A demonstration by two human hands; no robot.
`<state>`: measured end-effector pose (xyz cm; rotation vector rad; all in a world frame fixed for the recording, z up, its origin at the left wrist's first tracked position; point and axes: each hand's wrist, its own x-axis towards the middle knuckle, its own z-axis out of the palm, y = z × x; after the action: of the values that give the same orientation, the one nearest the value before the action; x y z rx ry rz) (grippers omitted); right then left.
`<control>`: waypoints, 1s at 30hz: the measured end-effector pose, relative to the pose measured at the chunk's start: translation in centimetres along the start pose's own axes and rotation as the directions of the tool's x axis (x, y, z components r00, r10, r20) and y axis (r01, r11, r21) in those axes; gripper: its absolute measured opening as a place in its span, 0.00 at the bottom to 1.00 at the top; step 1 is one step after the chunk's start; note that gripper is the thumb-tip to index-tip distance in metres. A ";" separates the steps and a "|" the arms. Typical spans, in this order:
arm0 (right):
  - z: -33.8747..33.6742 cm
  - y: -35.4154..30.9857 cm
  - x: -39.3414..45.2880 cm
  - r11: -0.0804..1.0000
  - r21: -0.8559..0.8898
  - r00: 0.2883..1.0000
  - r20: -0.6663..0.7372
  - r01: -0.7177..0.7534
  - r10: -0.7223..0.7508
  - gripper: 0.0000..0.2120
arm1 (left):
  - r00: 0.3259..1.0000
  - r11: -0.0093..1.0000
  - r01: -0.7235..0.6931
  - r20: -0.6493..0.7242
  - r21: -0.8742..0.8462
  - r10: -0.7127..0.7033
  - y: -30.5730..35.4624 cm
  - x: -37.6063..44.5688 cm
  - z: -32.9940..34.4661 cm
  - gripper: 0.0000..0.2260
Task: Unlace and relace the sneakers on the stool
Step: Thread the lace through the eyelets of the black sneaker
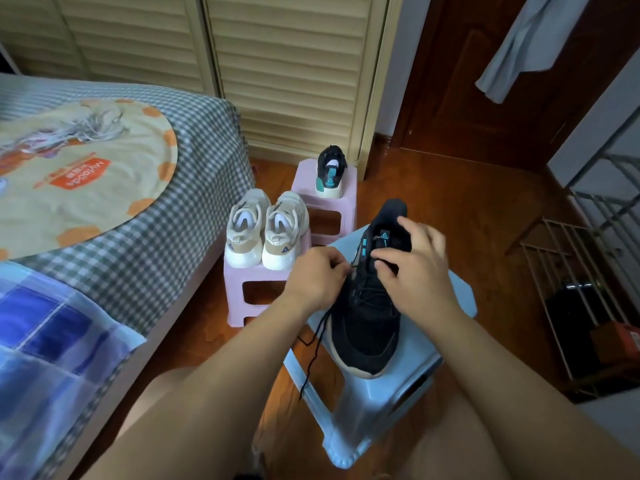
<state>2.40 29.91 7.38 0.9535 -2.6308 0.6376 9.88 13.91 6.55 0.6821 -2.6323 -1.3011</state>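
Black mesh, the sneaker [367, 313] I work on lies on the pale blue stool [446, 303], toe toward me, so its eyelets face up within easy reach. My left hand [317, 275], just left of the sneaker, pinches the black lace [318, 336], whose loose end trails off the stool's near-left edge. My right hand [417, 268] arches over the tongue, fingers curled and pressing it, I judge to steady the shoe.

Sneakers: you have four, two black [367, 306] [331, 171] and two cream [246, 228] [285, 230]
Stools: you see three, two pink [256, 285] [304, 181], one blue [381, 410]
Hands: your two [317, 275] [415, 268]
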 end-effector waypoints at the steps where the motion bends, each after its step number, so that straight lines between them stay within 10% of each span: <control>1: 0.3 -0.1 0.1 1.000 0.016 1.000 0.000 -0.010 0.010 0.07 | 1.000 1.000 -0.005 -0.008 0.014 0.005 -0.1 0.0 0.0 0.08; 22: 1.3 -1.2 0.3 0.963 0.168 0.976 0.083 -0.212 0.201 0.07 | 0.999 0.997 0.014 -0.036 -0.078 -0.016 0.9 0.4 0.7 0.08; 30: 0.8 -1.2 0.3 0.955 0.175 0.969 0.110 -0.237 0.221 0.04 | 0.956 0.956 -0.294 -0.016 -0.002 0.294 0.1 0.7 0.2 0.06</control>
<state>2.88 28.52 7.21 0.7442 -2.8266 0.9327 9.15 13.83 6.46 0.2808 -2.5914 -1.2076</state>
